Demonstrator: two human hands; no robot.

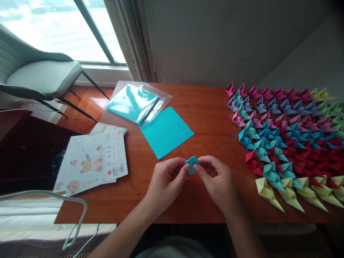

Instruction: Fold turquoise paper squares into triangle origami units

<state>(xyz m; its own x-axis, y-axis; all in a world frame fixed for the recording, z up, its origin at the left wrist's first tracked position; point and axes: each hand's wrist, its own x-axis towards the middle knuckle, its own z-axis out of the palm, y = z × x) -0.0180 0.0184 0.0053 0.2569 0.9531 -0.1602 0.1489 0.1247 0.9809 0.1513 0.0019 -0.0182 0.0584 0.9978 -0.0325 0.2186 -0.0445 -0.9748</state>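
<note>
A small folded piece of teal origami paper (192, 165) is held up over the front half of the table, pinched from both sides. My left hand (169, 179) grips its left corner between thumb and fingers. On the opposite corner, my right hand (217, 181) has its thumb pressed on the front face. The fingers behind the paper are partly hidden. Just beyond my hands lies a stack of flat teal paper sheets (168, 132). Rows of finished folded paper figures (268, 150) in pink, purple, blue, red and yellow cover the right side.
A plastic-wrapped pack of teal paper (133, 104) lies at the back left of the wooden table (209, 125). White bear-printed packets (94, 161) overlap the left edge. A grey chair (45, 77) stands by the window, and a white metal frame (80, 208) is near the front left corner.
</note>
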